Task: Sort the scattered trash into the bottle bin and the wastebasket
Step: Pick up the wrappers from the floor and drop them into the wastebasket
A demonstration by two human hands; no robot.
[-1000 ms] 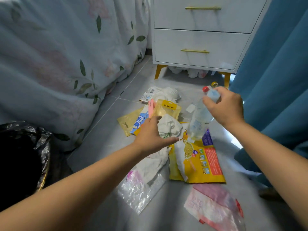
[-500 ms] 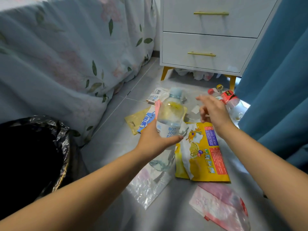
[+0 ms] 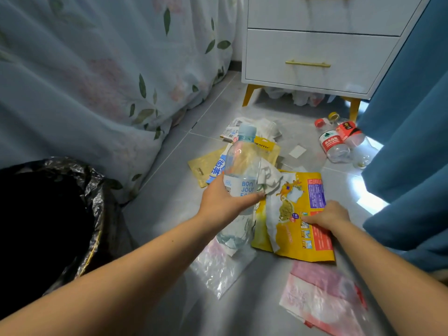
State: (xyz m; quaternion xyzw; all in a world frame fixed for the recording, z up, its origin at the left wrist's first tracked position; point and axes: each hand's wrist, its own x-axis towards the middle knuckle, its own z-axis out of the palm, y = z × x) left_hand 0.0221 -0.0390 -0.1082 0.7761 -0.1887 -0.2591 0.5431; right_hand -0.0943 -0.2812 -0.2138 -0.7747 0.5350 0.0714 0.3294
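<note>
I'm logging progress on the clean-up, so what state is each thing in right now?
Left hand: grips the clear bottle.
Clear bottle: capped, upright, lifted.
Right hand: fingers curled on the yellow snack bag.
Yellow snack bag: flat on the floor.
Two red-label bottles: lying by the curtain.
Wastebasket: black-lined, open.
Lower drawer: closed.

A pale floral bedspread with green leaves [image 3: 101, 76] hangs to the grey tiled floor [image 3: 201, 112] at left. A white two-drawer nightstand with brass handles and yellow legs [image 3: 315, 44] stands beyond, something pale, perhaps crumpled cloth, beneath it. A teal curtain [image 3: 412, 132] hangs at right.
</note>
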